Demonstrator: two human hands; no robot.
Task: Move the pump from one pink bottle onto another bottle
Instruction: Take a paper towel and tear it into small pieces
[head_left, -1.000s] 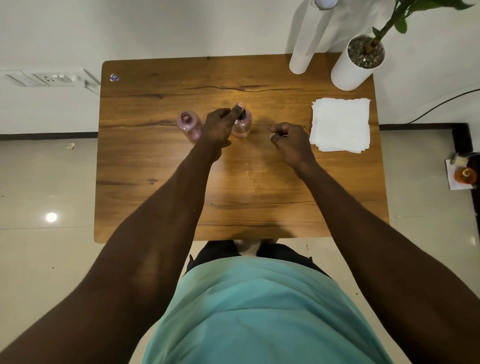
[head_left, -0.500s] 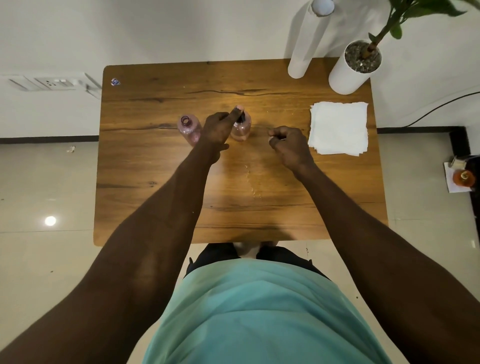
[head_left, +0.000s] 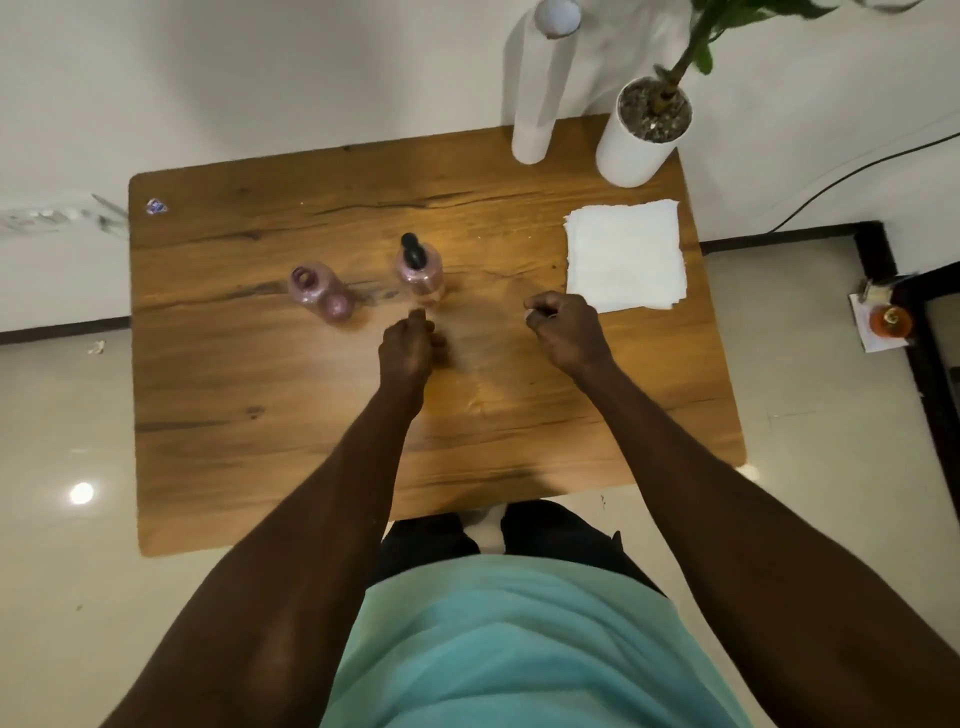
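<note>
Hovering loosely curled and empty over grained wood, both hands (head_left: 408, 345) (head_left: 566, 332) flank the black-pumped pink bottle (head_left: 421, 273).

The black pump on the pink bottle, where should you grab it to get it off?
Pinch the black pump at its collar, just above the neck of the upright pink plastic bottle, coming straight down from above. It stands clear on top with nothing beside it. The left hand, nearest and not holding anything, could likely steady the bottle's round body while the pump is twisted.

Left hand (head_left: 406, 347) blurring, fingers curled so grip unreadable, right hand (head_left: 566, 330) fingertips tucking under, plant (head_left: 691, 47) leaves running off far edge, wall socket (head_left: 47, 215) smearing at left.
</note>
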